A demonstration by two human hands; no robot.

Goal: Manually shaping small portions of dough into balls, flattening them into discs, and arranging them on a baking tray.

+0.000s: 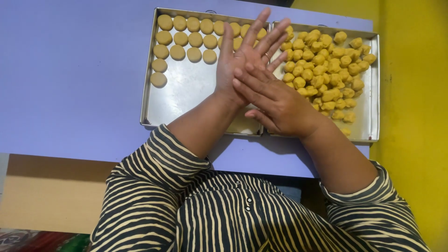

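A flat table (70, 88) with a soft purple top holds everything. Two shiny metal trays sit right on it, side by side and touching, at the far right part of the top. The left tray (186, 93) is mostly bare metal, with flat round dough discs (186, 39) lined up in neat rows along its far edge and left side. The right tray (371, 116) holds a heap of small yellow dough balls (326, 65), piled close together. The left part of the table is plain purple.
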